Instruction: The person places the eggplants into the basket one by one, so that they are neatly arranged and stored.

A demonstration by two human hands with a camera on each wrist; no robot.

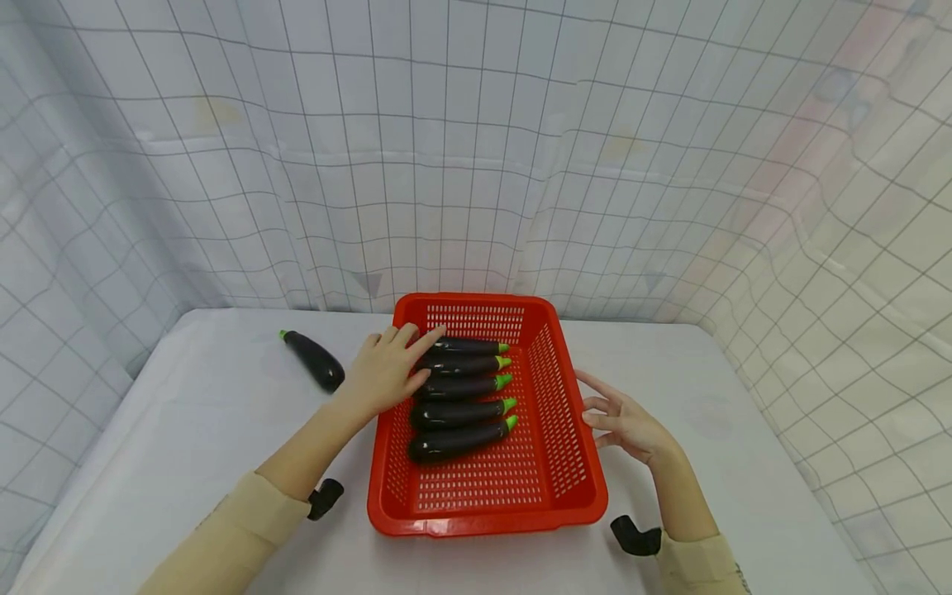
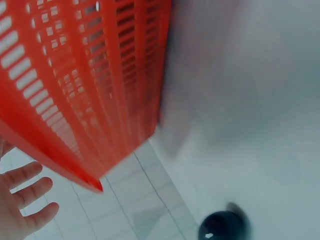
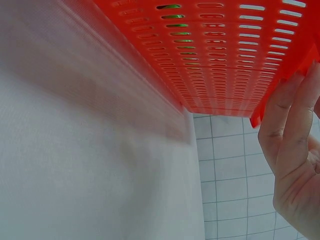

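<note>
Several dark eggplants (image 1: pixel 457 412) with green stems lie side by side in a red plastic basket (image 1: pixel 483 526). My left hand (image 1: pixel 387 364) reaches over the basket's left rim, fingers spread above the left end of the farthest eggplant (image 1: pixel 476 347). Whether its fingertips touch that eggplant cannot be seen. In the left wrist view, the fingers (image 2: pixel 30 195) extend past the basket rim. On the opposite side, my right hand (image 1: pixel 625 421) rests its loosely bent fingers against the right rim. Through the slots in the right wrist view, green stems show.
Outside the basket, one more eggplant (image 1: pixel 316 361) lies on the white table (image 1: pixel 253 397) to the left. Grid-patterned white curtains (image 1: pixel 476 165) stand behind and beside the table. Black wrist-camera mounts (image 1: pixel 635 535) sit near both wrists.
</note>
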